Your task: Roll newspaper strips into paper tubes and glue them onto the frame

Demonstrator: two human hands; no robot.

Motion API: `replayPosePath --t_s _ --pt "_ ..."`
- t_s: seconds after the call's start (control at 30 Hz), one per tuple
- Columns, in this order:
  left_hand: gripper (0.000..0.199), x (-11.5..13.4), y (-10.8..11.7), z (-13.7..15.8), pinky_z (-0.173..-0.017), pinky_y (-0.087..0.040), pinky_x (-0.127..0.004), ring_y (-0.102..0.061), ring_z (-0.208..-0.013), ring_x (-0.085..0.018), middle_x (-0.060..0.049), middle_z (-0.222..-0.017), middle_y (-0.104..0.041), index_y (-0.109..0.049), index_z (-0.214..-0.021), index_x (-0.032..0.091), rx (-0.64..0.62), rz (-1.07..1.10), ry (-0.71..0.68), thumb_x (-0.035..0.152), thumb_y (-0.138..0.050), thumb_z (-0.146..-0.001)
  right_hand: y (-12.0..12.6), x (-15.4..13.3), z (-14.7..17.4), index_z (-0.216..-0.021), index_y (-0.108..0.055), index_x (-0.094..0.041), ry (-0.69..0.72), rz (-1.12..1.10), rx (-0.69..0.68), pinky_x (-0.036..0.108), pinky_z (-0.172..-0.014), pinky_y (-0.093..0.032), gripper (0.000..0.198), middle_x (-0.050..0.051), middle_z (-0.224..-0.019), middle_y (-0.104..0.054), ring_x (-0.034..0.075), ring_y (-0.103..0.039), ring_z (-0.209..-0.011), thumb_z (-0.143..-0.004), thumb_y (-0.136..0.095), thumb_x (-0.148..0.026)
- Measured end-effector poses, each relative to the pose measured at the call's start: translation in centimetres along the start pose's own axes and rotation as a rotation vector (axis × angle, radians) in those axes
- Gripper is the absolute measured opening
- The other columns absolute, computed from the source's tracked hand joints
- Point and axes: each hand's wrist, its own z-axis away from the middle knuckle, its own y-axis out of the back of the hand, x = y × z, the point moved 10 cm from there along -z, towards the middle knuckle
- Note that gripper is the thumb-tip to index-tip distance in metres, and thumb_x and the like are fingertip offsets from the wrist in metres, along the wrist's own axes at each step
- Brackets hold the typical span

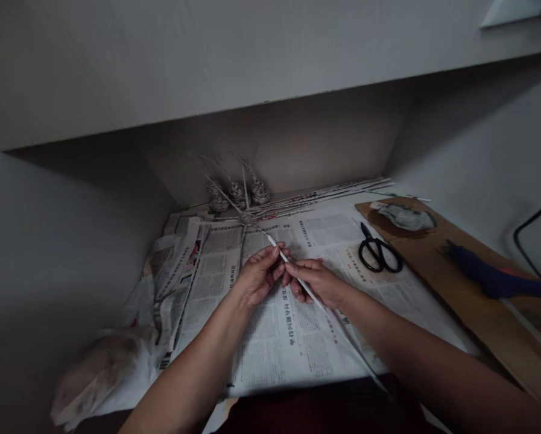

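Note:
Between my two hands runs a long thin white paper tube [313, 296], slanting from the middle of the newspaper down toward my lap at the right. My left hand [262, 273] pinches it near its upper end. Just below, my right hand [316, 280] grips the same tube with thumb and fingers. Beyond the tube's upper tip lies a small woven paper piece [248, 219] with thin paper spokes sticking out of it. Newspaper sheets [270, 355] lie flat under both hands.
Black-handled scissors [381, 253] lie right of my hands. A wooden board [437, 265] holds a crumpled plastic piece [406, 217] and a blue-handled tool [491, 274]. Behind are small woven paper pieces [260, 191] and paper sticks [342, 191]. A plastic bag [107, 374] is at left; a cabinet [252, 60] overhangs.

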Motion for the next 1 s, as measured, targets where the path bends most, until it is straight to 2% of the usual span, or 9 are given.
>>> replayPosePath --t_s 0.1,0.23,0.4,0.47,0.53,0.63,0.7,0.83,1.0 --pt "0.026 0.4 -0.5 0.2 -0.062 -0.055 -0.016 -0.067 -0.077 -0.013 -0.008 -0.090 -0.069 -0.065 -0.100 0.011 -0.031 -0.002 -0.023 0.011 -0.068 -0.074 0.2 -0.3 0.4 -0.075 -0.061 -0.013 0.009 0.021 0.055 0.018 -0.034 -0.025 0.039 -0.003 -0.051 -0.050 0.006 -0.045 -0.038 -0.081 -0.057 -0.051" --pt "0.026 0.3 -1.1 0.4 -0.063 -0.054 -0.015 -0.067 -0.076 -0.012 -0.007 -0.088 -0.069 -0.065 -0.100 0.011 -0.068 0.017 -0.018 0.007 -0.066 -0.075 0.1 -0.9 1.6 -0.076 -0.060 -0.013 0.017 0.040 0.098 0.017 -0.036 -0.026 0.042 -0.003 -0.054 -0.050 0.006 -0.046 -0.041 -0.081 -0.055 -0.054" --pt "0.027 -0.2 -1.9 0.8 -0.071 -0.055 -0.018 -0.067 -0.081 -0.013 -0.007 -0.089 -0.069 -0.064 -0.103 0.011 -0.113 0.030 -0.025 0.007 -0.064 -0.076 0.3 -1.2 3.0 -0.078 -0.059 -0.014 0.037 0.085 0.168 0.019 -0.037 -0.029 0.042 -0.002 -0.058 -0.053 0.007 -0.049 -0.044 -0.083 -0.051 -0.056" --pt "0.027 -0.5 -2.3 0.9 -0.072 -0.055 -0.018 -0.067 -0.083 -0.014 -0.007 -0.089 -0.069 -0.064 -0.102 0.012 -0.125 0.025 -0.013 0.008 -0.065 -0.076 0.5 -1.3 3.7 -0.079 -0.059 -0.015 0.049 0.190 0.213 0.020 -0.038 -0.031 0.041 -0.001 -0.058 -0.053 0.008 -0.050 -0.045 -0.084 -0.049 -0.055" --pt "0.021 -0.8 -2.5 1.1 -0.072 -0.055 -0.019 -0.067 -0.084 -0.015 -0.007 -0.089 -0.069 -0.064 -0.096 0.011 -0.123 0.018 -0.005 0.008 -0.065 -0.076 1.0 -2.0 4.7 -0.079 -0.060 -0.016 0.075 0.384 0.288 0.022 -0.041 -0.035 0.040 -0.001 -0.059 -0.054 0.010 -0.050 -0.046 -0.086 -0.047 -0.053" --pt "0.014 -1.1 -2.6 1.2 -0.074 -0.055 -0.020 -0.067 -0.083 -0.015 -0.008 -0.088 -0.069 -0.064 -0.089 0.010 -0.100 0.001 -0.007 0.008 -0.065 -0.075 1.2 -5.8 6.8 -0.079 -0.062 -0.018 0.269 0.805 0.476 0.025 -0.054 -0.041 0.030 0.001 -0.067 -0.060 0.011 -0.054 -0.058 -0.085 -0.052 -0.046" --pt "0.015 -1.1 -2.6 1.4 -0.076 -0.055 -0.020 -0.067 -0.082 -0.013 -0.007 -0.087 -0.068 -0.065 -0.089 0.010 -0.073 0.002 -0.022 0.007 -0.065 -0.074 0.7 -8.8 8.2 -0.082 -0.062 -0.019 0.429 0.983 0.597 0.026 -0.061 -0.042 0.021 0.002 -0.076 -0.063 0.013 -0.056 -0.068 -0.083 -0.056 -0.040" --pt "0.020 -1.3 -2.6 1.6 -0.074 -0.054 -0.018 -0.065 -0.075 -0.009 -0.002 -0.081 -0.067 -0.065 -0.088 0.012 -0.058 0.000 -0.052 0.006 -0.070 -0.070 -0.2 -11.8 8.3 -0.085 -0.063 -0.019 0.546 1.102 0.693 0.027 -0.069 -0.042 0.017 0.003 -0.085 -0.063 0.015 -0.056 -0.079 -0.078 -0.063 -0.035" --pt "0.028 -1.1 -2.7 1.7 -0.072 -0.054 -0.020 -0.064 -0.071 -0.009 0.000 -0.078 -0.067 -0.063 -0.089 0.015 -0.059 -0.019 -0.091 0.007 -0.074 -0.065 -0.5 -11.6 6.5 -0.081 -0.065 -0.019 0.491 1.137 0.668 0.029 -0.069 -0.041 0.015 0.005 -0.083 -0.063 0.017 -0.055 -0.078 -0.075 -0.065 -0.032"
